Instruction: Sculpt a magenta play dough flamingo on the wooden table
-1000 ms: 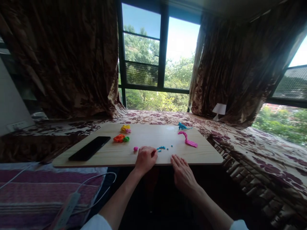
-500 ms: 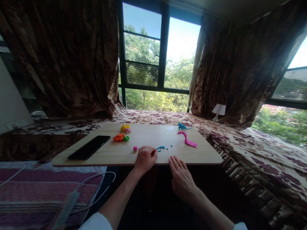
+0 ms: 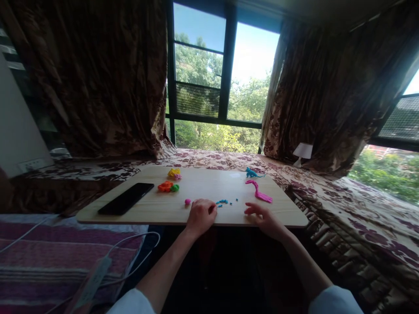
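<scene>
My left hand (image 3: pixel 201 216) rests at the table's near edge with its fingers curled in; whatever they may hold is hidden. Just left of it lies a small pink clay ball (image 3: pixel 187 202). Several tiny blue clay bits (image 3: pixel 223 201) are scattered to its right. My right hand (image 3: pixel 266 219) is over the near edge farther right, fingers apart and nothing visible in them. Beyond that hand lies a flat pink clay shape (image 3: pixel 262 197) with a curved neck. A blue clay animal with a long tail (image 3: pixel 252 172) stands behind it.
The pale wooden table (image 3: pixel 209 181) also bears a black phone (image 3: pixel 127 199), orange clay (image 3: pixel 165 186) with a green lump (image 3: pixel 175 188), and yellow clay (image 3: pixel 173 172). A power strip (image 3: pixel 90 281) with a white cable is at lower left. A small lamp (image 3: pixel 303 151) stands behind on the right.
My right hand has moved right and a little forward, its fingers now spread rather than together. My left hand keeps its place by the blue bits. The whole view has shifted slightly.
</scene>
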The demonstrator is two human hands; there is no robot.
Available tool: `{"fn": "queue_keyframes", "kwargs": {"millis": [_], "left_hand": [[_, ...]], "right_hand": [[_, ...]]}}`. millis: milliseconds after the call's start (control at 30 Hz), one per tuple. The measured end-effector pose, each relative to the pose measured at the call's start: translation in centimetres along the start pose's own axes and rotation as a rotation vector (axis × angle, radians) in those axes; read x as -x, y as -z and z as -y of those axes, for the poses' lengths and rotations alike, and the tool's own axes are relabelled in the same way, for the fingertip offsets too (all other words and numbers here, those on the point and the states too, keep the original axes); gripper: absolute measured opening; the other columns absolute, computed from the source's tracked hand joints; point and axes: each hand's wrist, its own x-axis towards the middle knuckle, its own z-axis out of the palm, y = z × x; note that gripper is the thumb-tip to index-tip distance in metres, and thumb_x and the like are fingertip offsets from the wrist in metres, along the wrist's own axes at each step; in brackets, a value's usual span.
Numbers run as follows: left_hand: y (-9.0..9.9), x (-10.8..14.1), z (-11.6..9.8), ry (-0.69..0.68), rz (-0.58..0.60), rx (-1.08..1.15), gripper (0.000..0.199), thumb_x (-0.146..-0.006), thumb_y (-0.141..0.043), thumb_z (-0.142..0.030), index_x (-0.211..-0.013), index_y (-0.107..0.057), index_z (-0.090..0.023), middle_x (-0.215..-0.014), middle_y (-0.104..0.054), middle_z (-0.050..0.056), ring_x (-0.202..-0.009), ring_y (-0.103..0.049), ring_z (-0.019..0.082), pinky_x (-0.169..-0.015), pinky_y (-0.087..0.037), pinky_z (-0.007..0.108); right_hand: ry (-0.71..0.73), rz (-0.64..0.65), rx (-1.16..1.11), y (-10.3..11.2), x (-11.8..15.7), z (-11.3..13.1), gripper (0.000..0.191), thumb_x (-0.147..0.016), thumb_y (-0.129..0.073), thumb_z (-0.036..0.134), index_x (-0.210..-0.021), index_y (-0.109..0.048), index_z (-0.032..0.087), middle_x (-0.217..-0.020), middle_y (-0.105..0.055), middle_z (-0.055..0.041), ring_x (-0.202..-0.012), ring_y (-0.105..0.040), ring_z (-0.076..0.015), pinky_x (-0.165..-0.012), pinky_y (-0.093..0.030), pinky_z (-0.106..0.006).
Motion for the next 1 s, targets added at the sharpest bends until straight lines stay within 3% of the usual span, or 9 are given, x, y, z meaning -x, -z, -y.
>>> {"fn": "queue_keyframes", "kwargs": {"millis": [233,367,467,633,833,1000], "left_hand": [[0.2,0.0,0.0,-0.006,0.002,-0.002,0.017,-0.077,-0.048,-0.024,-0.072,-0.063,-0.020,-0.071,-0.063,0.003,-0.076,-0.054,0.018,-0.079,-0.035,0.034],[0.2,0.0,0.0,-0.001,0.008,0.022,0.016,-0.077,-0.049,-0.024,-0.073,-0.063,-0.020,-0.071,-0.063,0.003,-0.076,-0.055,0.018,-0.080,-0.036,0.034],[0.2,-0.2,0.3,0.015,-0.001,0.077,0.015,-0.076,-0.050,-0.025,-0.072,-0.064,-0.020,-0.071,-0.063,0.003,-0.076,-0.056,0.018,-0.080,-0.037,0.034],[0.1,-0.8,0.1,0.151,-0.012,0.401,0.016,-0.075,-0.053,-0.030,-0.079,-0.063,-0.019,-0.077,-0.065,0.002,-0.078,-0.058,0.016,-0.077,-0.043,0.030],[-0.4,-1.3,-2.1,0.255,0.126,0.831,0.024,-0.073,-0.056,-0.037,-0.080,-0.064,-0.016,-0.079,-0.068,0.004,-0.079,-0.061,0.017,-0.077,-0.046,0.028],[-0.4,-1.5,-2.8,0.334,0.192,0.988,0.027,-0.068,-0.061,-0.035,-0.085,-0.065,-0.014,-0.085,-0.068,0.006,-0.083,-0.061,0.018,-0.079,-0.045,0.028]], "right_hand": [[0.045,-0.093,-0.076,-2.0,-4.0,0.5,0.055,-0.062,-0.036,0.000,-0.112,-0.054,0.016,-0.102,-0.064,-0.0059,-0.095,-0.059,-0.0156,-0.086,-0.045,-0.032],[0.069,0.001,-0.127,-3.6,-5.9,0.9,0.048,-0.065,-0.036,0.002,-0.105,-0.057,0.015,-0.089,-0.067,-0.0042,-0.080,-0.063,-0.0128,-0.077,-0.049,-0.028],[0.031,-0.040,-0.097,-4.0,-6.7,1.1,0.047,-0.064,-0.038,0.001,-0.103,-0.059,0.015,-0.090,-0.067,-0.0047,-0.083,-0.063,-0.0134,-0.079,-0.049,-0.029],[0.106,-0.149,-0.170,-3.6,-5.6,2.3,0.035,-0.071,-0.042,0.006,-0.099,-0.059,0.016,-0.094,-0.064,-0.0060,-0.078,-0.062,-0.0135,-0.073,-0.050,-0.028],[0.188,-0.204,-0.216,-4.4,-3.6,5.4,0.021,-0.075,-0.053,0.019,-0.094,-0.062,0.017,-0.087,-0.063,-0.0047,-0.073,-0.060,-0.0128,-0.067,-0.050,-0.025],[0.175,-0.302,-0.158,-4.7,-3.8,5.0,0.014,-0.076,-0.055,0.019,-0.086,-0.065,0.018,-0.077,-0.061,-0.0029,-0.069,-0.058,-0.0132,-0.064,-0.048,-0.024]]}}
